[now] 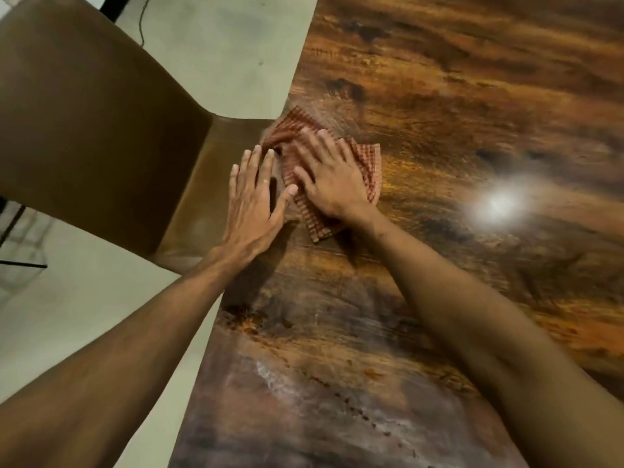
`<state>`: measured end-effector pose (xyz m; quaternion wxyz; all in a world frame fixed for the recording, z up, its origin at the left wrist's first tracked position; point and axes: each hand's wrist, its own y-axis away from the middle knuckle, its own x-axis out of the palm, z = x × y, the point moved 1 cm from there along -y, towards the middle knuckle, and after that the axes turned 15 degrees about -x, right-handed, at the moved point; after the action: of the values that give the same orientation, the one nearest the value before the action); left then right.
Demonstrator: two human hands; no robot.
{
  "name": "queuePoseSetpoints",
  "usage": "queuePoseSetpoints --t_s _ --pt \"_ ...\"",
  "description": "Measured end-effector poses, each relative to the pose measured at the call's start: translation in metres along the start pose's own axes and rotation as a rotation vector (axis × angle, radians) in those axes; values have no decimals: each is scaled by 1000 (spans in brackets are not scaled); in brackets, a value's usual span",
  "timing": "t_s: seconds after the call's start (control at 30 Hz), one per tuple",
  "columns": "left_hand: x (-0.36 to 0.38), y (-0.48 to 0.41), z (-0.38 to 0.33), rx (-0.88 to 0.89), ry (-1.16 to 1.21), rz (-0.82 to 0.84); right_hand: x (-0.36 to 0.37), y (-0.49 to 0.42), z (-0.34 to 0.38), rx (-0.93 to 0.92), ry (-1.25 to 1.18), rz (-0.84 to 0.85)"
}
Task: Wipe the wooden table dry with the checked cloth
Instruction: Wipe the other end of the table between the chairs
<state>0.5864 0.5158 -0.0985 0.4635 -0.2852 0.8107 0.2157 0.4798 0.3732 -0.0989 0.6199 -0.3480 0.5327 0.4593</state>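
Note:
A red-and-white checked cloth [369, 163] lies rumpled on the dark wooden table [456, 96], close to the table's left edge. My right hand [329, 179] presses flat on top of the cloth with its fingers spread, covering the cloth's middle. My left hand [253, 194] lies flat at the table's left edge just beside the cloth, fingers apart, its thumb touching the cloth's near-left side. Whitish streaks and small dark specks [337, 393] mark the near part of the tabletop.
A brown chair [101, 130] stands against the table's left edge, its seat under my left hand's side. Pale floor [219, 45] shows beyond and to the left. A bright lamp reflection [501, 202] glares on the tabletop to the right.

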Motion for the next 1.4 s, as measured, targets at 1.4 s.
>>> queuePoseSetpoints --t_s 1.4 --pt "161 259 -271 351 -88 260 -11 473 -202 540 -61 -145"
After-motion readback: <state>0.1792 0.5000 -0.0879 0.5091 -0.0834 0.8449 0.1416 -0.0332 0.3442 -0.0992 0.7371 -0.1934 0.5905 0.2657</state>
